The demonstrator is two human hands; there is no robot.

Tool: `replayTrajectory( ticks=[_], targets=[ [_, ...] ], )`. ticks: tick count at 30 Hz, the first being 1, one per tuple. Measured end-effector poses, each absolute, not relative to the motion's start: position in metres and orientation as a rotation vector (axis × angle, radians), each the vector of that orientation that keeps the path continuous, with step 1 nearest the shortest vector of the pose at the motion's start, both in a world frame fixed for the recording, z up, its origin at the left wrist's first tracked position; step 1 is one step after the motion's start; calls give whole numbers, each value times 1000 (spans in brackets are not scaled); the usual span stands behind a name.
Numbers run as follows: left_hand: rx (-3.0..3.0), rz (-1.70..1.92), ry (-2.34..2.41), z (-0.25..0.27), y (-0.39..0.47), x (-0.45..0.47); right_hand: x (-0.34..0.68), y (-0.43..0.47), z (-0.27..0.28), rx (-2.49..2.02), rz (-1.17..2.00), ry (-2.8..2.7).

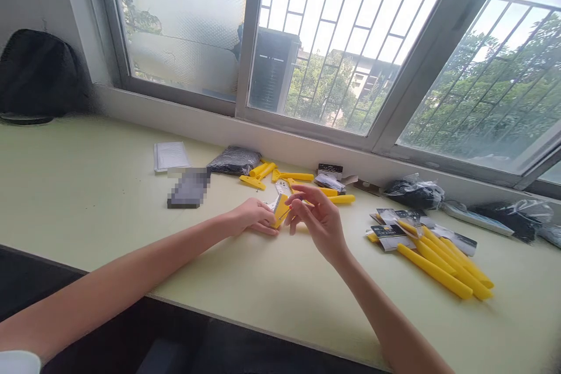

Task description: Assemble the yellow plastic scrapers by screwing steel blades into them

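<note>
My left hand (255, 217) rests on the table with its fingers closed on a yellow scraper head (281, 210) that has a pale blade along one side. Above the right side of this piece, my right hand (319, 219) is pinched around a thin screwdriver (284, 214); its shaft slants down to the yellow plastic, and the fingers hide most of its handle. Just behind the hands lie loose yellow scraper parts, among them a handle (298, 176) and a scraper head (253, 182). Small screws or bits are scattered near them.
To the right lies a pile of yellow scrapers (438, 266) with card labels. Along the window sill are a dark plastic-wrapped packet (234, 160), a white tray (170, 156) and black bagged bundles (414, 191). A blurred dark box (188, 190) and a black bag (41, 76) are at left.
</note>
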State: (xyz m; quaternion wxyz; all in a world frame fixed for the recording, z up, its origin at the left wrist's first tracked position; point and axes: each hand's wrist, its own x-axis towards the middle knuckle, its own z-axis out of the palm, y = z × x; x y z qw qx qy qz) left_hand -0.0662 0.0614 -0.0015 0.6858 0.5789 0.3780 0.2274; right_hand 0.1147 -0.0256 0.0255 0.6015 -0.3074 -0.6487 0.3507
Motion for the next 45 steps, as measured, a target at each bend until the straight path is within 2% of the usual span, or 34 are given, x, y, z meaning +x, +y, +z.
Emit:
replayTrajectory(
  ticks=[45],
  targets=[
    [1281,520,847,-1,61,-65,120,-30,25,-716,817,-1585]
  ],
)
